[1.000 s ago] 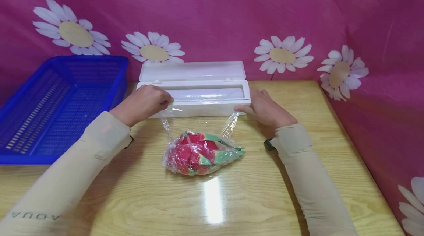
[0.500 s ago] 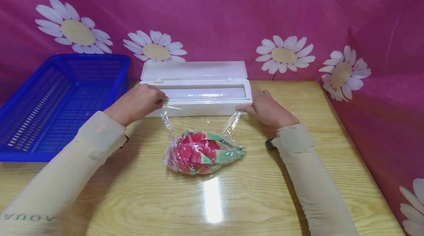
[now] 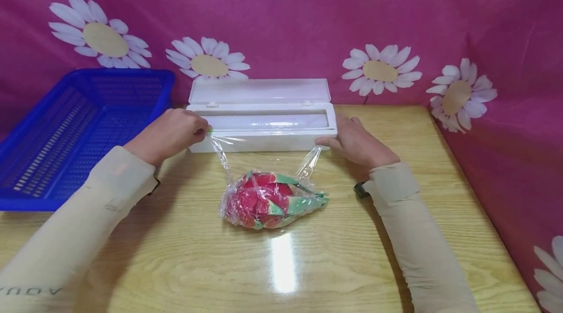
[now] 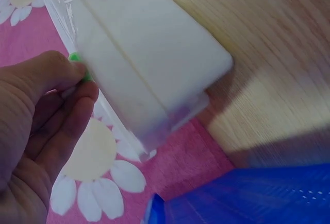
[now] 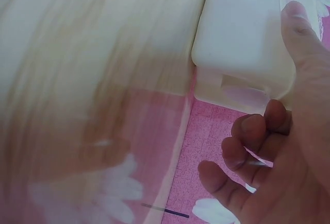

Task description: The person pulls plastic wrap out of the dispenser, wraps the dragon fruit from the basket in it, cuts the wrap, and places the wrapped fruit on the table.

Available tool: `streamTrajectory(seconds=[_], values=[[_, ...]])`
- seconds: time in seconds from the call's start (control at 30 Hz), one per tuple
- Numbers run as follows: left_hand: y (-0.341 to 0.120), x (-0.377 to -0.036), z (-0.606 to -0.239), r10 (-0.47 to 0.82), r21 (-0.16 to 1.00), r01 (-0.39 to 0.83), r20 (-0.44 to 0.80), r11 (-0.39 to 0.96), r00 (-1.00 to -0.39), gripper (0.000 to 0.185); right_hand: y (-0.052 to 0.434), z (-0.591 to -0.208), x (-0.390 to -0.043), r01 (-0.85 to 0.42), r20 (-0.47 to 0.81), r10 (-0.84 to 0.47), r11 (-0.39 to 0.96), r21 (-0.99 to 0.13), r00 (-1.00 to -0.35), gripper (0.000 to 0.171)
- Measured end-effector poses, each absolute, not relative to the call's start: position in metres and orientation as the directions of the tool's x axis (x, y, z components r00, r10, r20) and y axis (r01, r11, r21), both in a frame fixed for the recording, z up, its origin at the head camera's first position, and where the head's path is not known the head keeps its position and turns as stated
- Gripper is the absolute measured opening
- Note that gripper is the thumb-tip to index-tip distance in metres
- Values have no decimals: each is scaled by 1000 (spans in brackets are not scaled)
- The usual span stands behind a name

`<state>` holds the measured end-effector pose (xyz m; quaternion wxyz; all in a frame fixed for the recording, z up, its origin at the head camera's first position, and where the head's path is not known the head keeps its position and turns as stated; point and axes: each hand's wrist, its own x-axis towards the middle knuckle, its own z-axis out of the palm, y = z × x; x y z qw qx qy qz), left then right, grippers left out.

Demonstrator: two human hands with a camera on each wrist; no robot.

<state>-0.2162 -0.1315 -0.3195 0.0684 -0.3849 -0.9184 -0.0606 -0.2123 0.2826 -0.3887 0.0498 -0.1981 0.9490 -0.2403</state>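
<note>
In the head view a white cling film dispenser (image 3: 264, 143) stands with its lid raised, a film roll (image 3: 272, 121) inside. My left hand (image 3: 171, 130) is at its front left, pinching a small green slide cutter (image 4: 76, 58) between thumb and forefinger at the dispenser's edge. Against the right end lies my right hand (image 3: 358, 143), its thumb straight along the front face. The right wrist view shows its other fingers (image 5: 234, 152) relaxed and apart beside the dispenser's end. Clear film (image 3: 221, 153) runs down from the dispenser to a dragon fruit (image 3: 264, 203), which it covers.
A blue plastic basket (image 3: 57, 203) stands at the left, close to the left forearm. Everything sits on a wood-grain table (image 3: 352, 264). Behind and to the right hangs a magenta cloth (image 3: 290, 15) with white daisies.
My left hand has slid left along the dispenser's front with the green slide cutter, toward its left end. The right hand stays at the right end. The fruit has stayed in place.
</note>
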Motion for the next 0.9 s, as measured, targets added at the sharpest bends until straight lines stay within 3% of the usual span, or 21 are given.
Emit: streamTrajectory(seconds=[0.9], values=[[-147,-216,-319,681,81,702,187,707,-708,24,283,-387,-212,-318,-41,-379,825,-468,-924,82]])
